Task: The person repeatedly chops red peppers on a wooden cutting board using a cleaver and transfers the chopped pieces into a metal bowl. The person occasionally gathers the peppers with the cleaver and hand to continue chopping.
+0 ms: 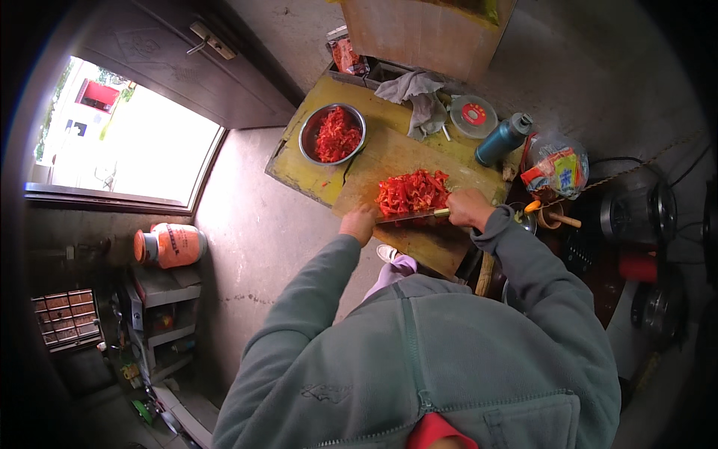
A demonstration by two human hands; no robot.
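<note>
My right hand (468, 207) grips the light-coloured handle of a kitchen knife (412, 215). Its blade lies along the near side of a heap of chopped red peppers (414, 192) on a wooden cutting board (370, 179). My left hand (359, 221) is at the blade's other end, by the board's left edge. Its fingers are partly hidden, so whether they pinch the blade is unclear. Beyond the left hand, a steel bowl (303, 137) holds more chopped red pepper (338, 137).
The board rests on a yellow wooden table (308, 179). Toward the back are a grey cloth (418, 104), a round clear-lidded container (474, 116) and a blue bottle (503, 139). Right of it sit a plastic bag of packets (555, 168) and a wooden mortar (549, 216). A gas cylinder (176, 245) stands left.
</note>
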